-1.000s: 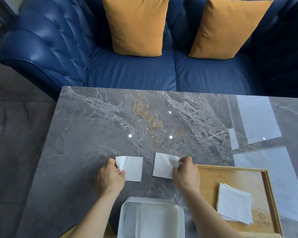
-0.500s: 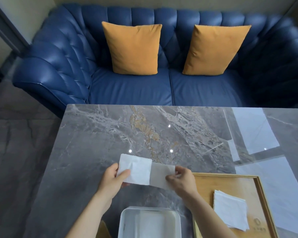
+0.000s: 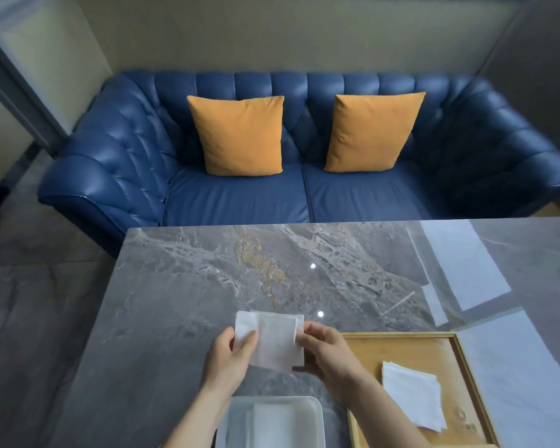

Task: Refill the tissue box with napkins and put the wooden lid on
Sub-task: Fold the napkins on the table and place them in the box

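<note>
Two white napkins (image 3: pixel 274 339) overlap into one stack, held above the grey marble table (image 3: pixel 175 302). My left hand (image 3: pixel 230 357) pinches the stack's left edge and my right hand (image 3: pixel 327 354) pinches its right edge. Below them at the near table edge stands the white tissue box (image 3: pixel 317 412), open on top, with white napkins lying inside. To the right lies a wooden tray-like lid (image 3: pixel 459 357) with its rim up, and a small pile of napkins (image 3: pixel 413 394) rests in it.
A blue tufted sofa (image 3: pixel 240 198) with two orange cushions (image 3: pixel 240 134) stands beyond the table's far edge. Bright window reflections cross the table's right side. The table's left edge drops to a grey floor (image 3: pixel 29 302).
The two napkins, held apart on the table a second ago, have been slid together and now overlap in both hands. The camera has tilted up, showing more sofa.
</note>
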